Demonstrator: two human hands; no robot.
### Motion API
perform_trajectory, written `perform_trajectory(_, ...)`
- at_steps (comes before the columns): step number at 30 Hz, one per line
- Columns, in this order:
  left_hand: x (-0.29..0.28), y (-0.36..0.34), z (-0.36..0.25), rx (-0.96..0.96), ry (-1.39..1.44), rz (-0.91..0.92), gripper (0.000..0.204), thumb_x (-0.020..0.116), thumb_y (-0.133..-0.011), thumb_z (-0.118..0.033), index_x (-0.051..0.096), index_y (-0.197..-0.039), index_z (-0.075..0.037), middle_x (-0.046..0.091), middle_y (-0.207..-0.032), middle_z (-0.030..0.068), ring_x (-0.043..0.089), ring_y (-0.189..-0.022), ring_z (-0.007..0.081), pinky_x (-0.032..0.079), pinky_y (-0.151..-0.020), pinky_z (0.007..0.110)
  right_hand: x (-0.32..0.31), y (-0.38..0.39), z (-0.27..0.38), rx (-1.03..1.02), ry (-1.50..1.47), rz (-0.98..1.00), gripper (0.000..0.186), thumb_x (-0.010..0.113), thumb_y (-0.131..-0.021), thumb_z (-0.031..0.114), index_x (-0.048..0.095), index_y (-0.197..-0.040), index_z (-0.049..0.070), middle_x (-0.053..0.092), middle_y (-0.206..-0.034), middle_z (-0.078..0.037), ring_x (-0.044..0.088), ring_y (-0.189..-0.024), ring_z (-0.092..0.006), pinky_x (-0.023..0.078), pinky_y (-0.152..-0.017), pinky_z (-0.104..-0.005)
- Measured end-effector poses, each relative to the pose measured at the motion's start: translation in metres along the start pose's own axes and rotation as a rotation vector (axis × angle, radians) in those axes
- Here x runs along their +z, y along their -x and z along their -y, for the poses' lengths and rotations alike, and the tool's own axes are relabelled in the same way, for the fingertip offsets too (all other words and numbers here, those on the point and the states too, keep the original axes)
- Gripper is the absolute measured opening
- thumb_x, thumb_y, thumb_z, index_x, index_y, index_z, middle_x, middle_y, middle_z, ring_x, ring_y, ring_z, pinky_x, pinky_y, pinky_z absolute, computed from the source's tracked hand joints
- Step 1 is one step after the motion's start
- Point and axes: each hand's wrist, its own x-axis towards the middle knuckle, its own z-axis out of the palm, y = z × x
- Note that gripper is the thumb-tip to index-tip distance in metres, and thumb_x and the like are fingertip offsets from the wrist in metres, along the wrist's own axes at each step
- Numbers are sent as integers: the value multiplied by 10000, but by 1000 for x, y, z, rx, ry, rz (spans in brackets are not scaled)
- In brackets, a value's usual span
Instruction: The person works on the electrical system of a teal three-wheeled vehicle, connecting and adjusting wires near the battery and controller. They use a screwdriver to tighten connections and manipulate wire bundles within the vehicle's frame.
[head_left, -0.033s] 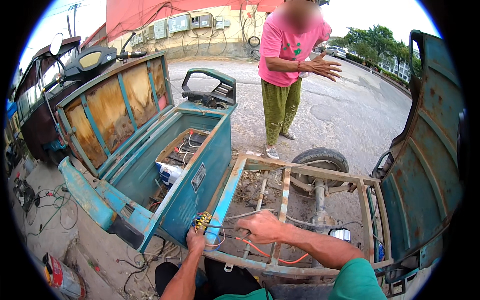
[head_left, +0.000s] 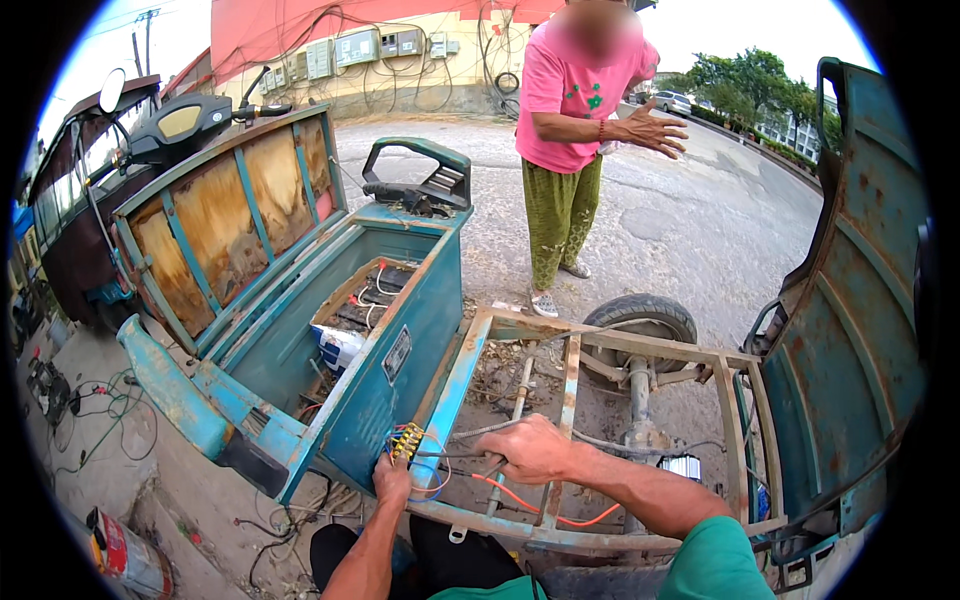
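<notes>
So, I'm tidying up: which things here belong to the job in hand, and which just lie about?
In hand:
yellow terminal block, in left hand
thin wires beside it
dark slender item, in right hand; kind unclear

Apparently lying about:
red-and-grey can
green cable

Kinda messy red-and-cream wall (head_left: 420, 97), grey boxes (head_left: 358, 47) and cables (head_left: 499, 82) all over it, worn pavement (head_left: 700, 235) out front, trees (head_left: 755, 85) to its right.

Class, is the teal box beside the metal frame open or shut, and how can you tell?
Open: the box's lid stands raised at its left, exposing a blue-and-white object inside.
</notes>
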Motion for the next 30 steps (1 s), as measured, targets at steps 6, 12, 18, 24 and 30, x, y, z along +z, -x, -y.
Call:
perform_trajectory(6, -2, -6, 12, 5, -29, -2, 329, 614, -953, -257, 634, -1102, 37, 697, -1036, 263, 662, -1000, 451, 492, -868, 497, 6, 45, 1, 357, -422, -194, 241, 583, -891, 87, 701, -1100, 60, 695, -799, -118, 686, -743, -248, 518, -665, -378)
perform_trajectory(12, -6, 1, -3, 19, 15, 12, 359, 615, -948, -260, 634, -1144, 40, 698, -1042, 272, 666, -996, 452, 494, -863, 488, 44, 112, -7, 831, -1164, -512, 229, 516, -985, 70, 677, -1115, -30, 473, -680, 27, 405, -605, -70, 335, -552, -249)
perform_trajectory(18, -1, 1, -1, 0, 14, 27, 353, 610, -948, -256, 631, -1138, 41, 695, -1052, 270, 659, -1004, 455, 489, -870, 500, 94, 165, -32, 913, -1157, -798, 230, 506, -961, 78, 682, -1073, -19, 489, -668, 21, 418, -556, -73, 321, -493, -241)
perform_trajectory(24, 1, -8, 15, -3, 4, 23, 347, 610, -943, -261, 631, -1113, 40, 688, -1060, 273, 655, -1009, 459, 489, -876, 503, 117, 177, -39, 951, -1124, -911, 214, 516, -969, 97, 662, -1075, -19, 488, -664, 8, 426, -542, -85, 323, -476, -248)
perform_trajectory(30, 1, -7, 12, -13, 13, 38, 357, 609, -938, -268, 630, -1121, 39, 690, -1061, 269, 659, -1016, 446, 490, -881, 495, 127, 187, -55, 913, -1124, -937, 225, 511, -974, 122, 655, -1082, -13, 478, -636, 7, 423, -520, -87, 317, -462, -250)
